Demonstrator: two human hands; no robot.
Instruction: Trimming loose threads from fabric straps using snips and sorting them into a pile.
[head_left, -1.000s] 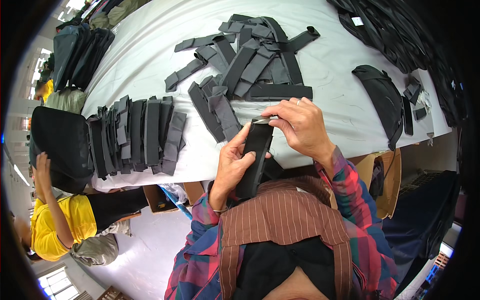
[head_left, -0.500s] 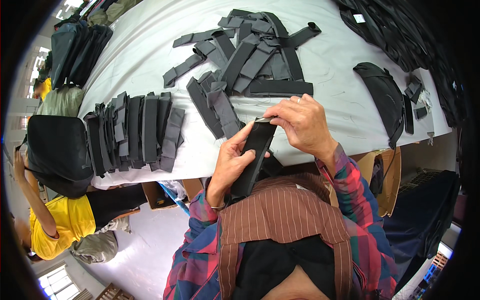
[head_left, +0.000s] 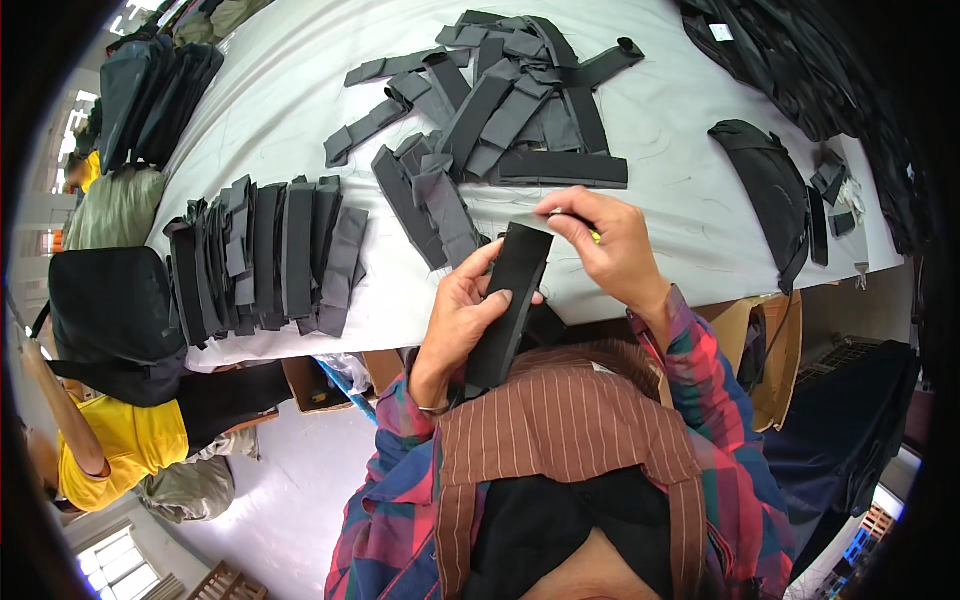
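Note:
My left hand [head_left: 465, 315] is closed round a black fabric strip [head_left: 515, 265], thumb across its face. The strip slants upward and away from my apron, its far end sticking out past my fingers. Just right of that end, my right hand [head_left: 608, 240] is closed on a small tool with a dark tip and a yellow-green part [head_left: 596, 237]. The tool is mostly hidden in my fingers, so its exact kind does not show. Beyond my hands lies a loose pile of similar black and grey strips [head_left: 515, 115]. A neat row of strips [head_left: 270, 255] stands to the left.
A white-covered table [head_left: 670, 220] spreads before me. On its right are a curved black fabric piece [head_left: 760, 190] and heaped black bags [head_left: 790, 70]. Cardboard boxes [head_left: 775, 360] sit below the edge. At left, a person in a yellow shirt [head_left: 125, 440] is beside a black bag [head_left: 110, 320].
My right hand has let go of the strip's far end and drawn slightly right, the small tool now showing in it. My left hand still holds the strip, whose end now lies flat.

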